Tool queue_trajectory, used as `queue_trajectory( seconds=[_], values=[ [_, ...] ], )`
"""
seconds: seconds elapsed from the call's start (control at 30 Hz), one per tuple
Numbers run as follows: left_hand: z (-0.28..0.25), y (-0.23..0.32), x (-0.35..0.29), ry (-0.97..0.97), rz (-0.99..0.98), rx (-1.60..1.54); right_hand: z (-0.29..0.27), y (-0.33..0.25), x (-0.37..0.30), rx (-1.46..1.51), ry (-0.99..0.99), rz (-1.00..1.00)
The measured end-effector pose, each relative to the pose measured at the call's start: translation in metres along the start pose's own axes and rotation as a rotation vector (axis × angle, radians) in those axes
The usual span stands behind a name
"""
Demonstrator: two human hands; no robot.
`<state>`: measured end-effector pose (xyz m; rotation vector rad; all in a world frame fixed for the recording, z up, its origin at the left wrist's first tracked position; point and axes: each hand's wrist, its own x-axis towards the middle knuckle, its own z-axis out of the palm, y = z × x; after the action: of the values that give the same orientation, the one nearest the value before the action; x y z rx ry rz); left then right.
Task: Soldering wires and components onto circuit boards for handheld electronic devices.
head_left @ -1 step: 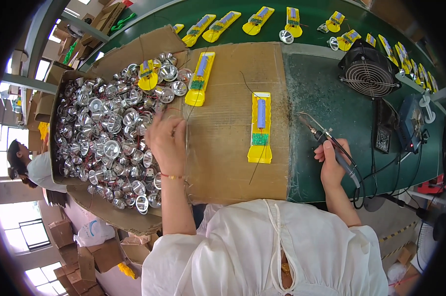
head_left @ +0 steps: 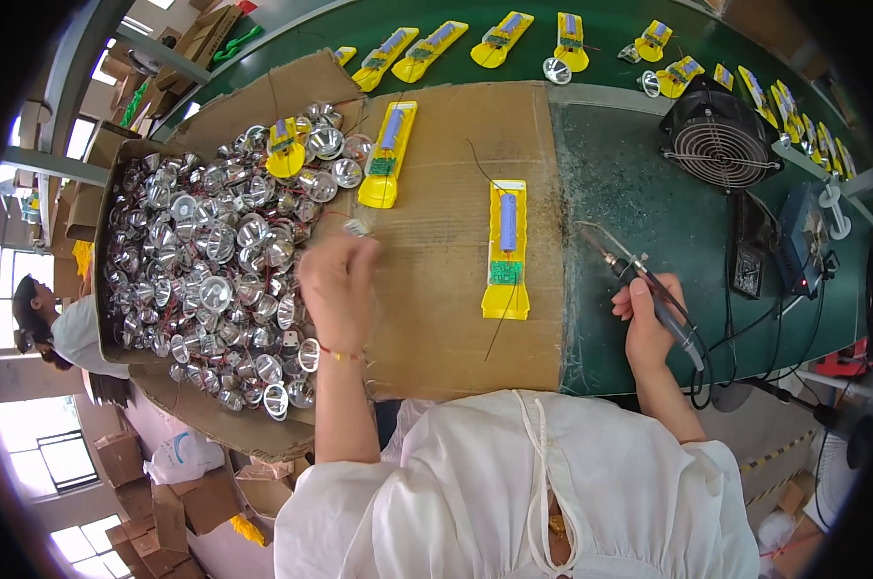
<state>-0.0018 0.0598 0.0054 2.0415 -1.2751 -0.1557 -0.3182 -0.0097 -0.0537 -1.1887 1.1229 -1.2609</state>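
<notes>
Left hand (head_left: 338,294): shifted slightly right since the earlier frame, off the edge of the reflector heap; a silvery piece (head_left: 356,228) now shows just beyond its fingertips. At far left: one person (head_left: 80,338) in a white top, side-on. Next, one cardboard carton (head_left: 224,425), filled with silver bowl-shaped reflectors (head_left: 215,292), red wires among them; on its far right part rests one small yellow casing (head_left: 285,162) with a battery. Left hand, at the carton's right edge: fingers bent, thumb side blurred; whether it grips the piece cannot be told. Right of this, one brown cardboard sheet (head_left: 436,328); on its far left part, one slanted yellow casing (head_left: 388,154) with blue cell and green board. Beyond the sheet, a row of similar yellow casings (head_left: 502,41) on the green bench (head_left: 600,357). On the sheet's right part, one open yellow casing (head_left: 507,251), lengthwise, blue cell far, green board near, dark wires at both ends. Right hand (head_left: 652,323): closed around a soldering iron (head_left: 675,330), tip pointing far and left, over the bench beside the sheet. Farther right: one black fan (head_left: 716,154) with wire guard, one black tray (head_left: 748,246), one blue unit (head_left: 801,236) with a red light.
</notes>
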Motion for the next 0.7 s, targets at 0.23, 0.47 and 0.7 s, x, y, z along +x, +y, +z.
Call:
queue_trajectory(
  seconds=[0.23, 0.47, 0.7],
  values=[
    [0.060, 0.047, -0.054, -0.200, 0.197, -0.157, 0.015, -0.024, -0.031, 0.005, -0.298, 0.151],
    [0.074, 0.047, -0.057, -0.215, 0.080, -0.317, 0.016, -0.027, -0.031, -0.128, -0.394, 0.133],
    [0.073, 0.046, -0.057, -0.277, 0.059, -0.284, 0.018, -0.022, -0.033, -0.143, -0.412, 0.128]
  ],
)
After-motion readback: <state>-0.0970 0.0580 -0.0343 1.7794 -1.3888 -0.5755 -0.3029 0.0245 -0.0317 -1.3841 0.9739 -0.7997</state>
